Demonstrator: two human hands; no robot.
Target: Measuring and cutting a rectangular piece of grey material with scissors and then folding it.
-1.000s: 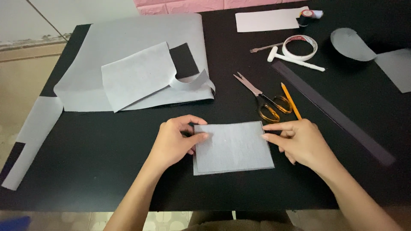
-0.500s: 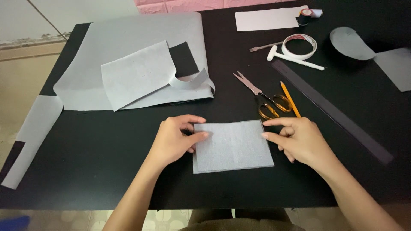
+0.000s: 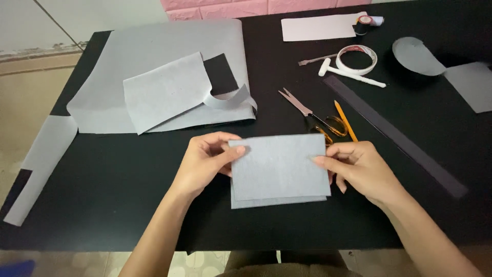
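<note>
A folded grey paper rectangle (image 3: pixel 277 169) lies on the black table (image 3: pixel 128 195) in front of me. My left hand (image 3: pixel 205 161) pinches its upper left corner with thumb and fingers. My right hand (image 3: pixel 359 169) holds its right edge, fingertips pressed on the top layer. The lower layer peeks out slightly beneath the bottom edge.
A large grey sheet (image 3: pixel 154 61) with a cut piece (image 3: pixel 164 92) on it lies at the back left. Scissors (image 3: pixel 312 115), a yellow pencil (image 3: pixel 346 120) and a dark ruler (image 3: pixel 394 136) lie right of centre. A tape roll (image 3: pixel 357 57), a white tool (image 3: pixel 351 75) and paper scraps lie farther back.
The paper and both hands have stayed nearly in place; the fingers shifted only slightly along the paper's edges.
</note>
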